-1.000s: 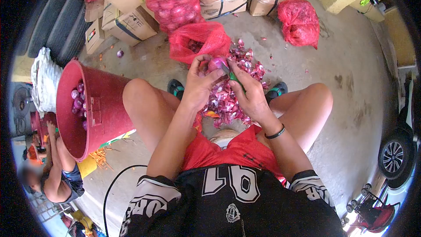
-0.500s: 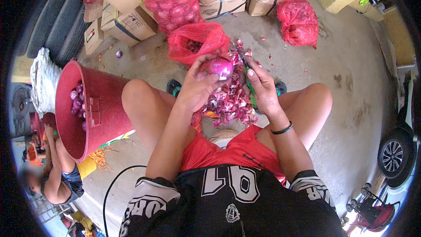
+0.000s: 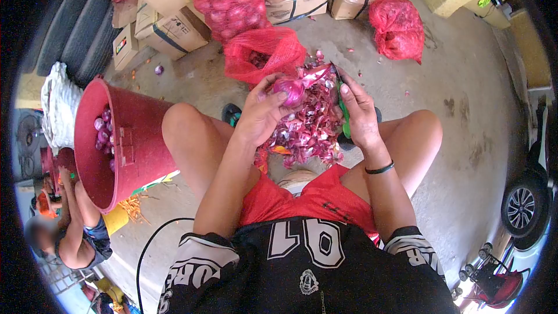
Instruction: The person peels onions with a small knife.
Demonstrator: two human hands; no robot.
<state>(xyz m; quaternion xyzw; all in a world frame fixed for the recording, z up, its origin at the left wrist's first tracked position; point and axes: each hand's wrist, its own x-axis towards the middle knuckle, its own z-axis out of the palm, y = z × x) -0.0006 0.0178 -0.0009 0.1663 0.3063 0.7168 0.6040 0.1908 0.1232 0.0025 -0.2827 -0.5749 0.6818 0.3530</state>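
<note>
A shiny red onion (image 3: pixel 289 90) is held in the fingers of my left hand (image 3: pixel 260 115). My right hand (image 3: pixel 361 115) grips a knife with a green handle (image 3: pixel 344 110); its dark blade points up and away from me. Between the onion and the blade stretches a strip of onion skin (image 3: pixel 317 75), apparently still joined to the onion. Below both hands lies a heap of purple onion skins (image 3: pixel 305 136) on the floor between my feet. Just beyond the hands, an open red mesh sack (image 3: pixel 264 52) contains dark skins.
To my left stands a tilted-looking red bin (image 3: pixel 142 134) with onions (image 3: pixel 103 134) inside. A full mesh sack of onions (image 3: pixel 229 9), cardboard boxes (image 3: pixel 180 32) and another red sack (image 3: pixel 398 29) are ahead. Tyres (image 3: pixel 72 29) and another person (image 3: pixel 75 238) are at left.
My right hand has moved right with the knife, away from the onion, drawing out a strip of skin. The onion has turned slightly in my left hand.
</note>
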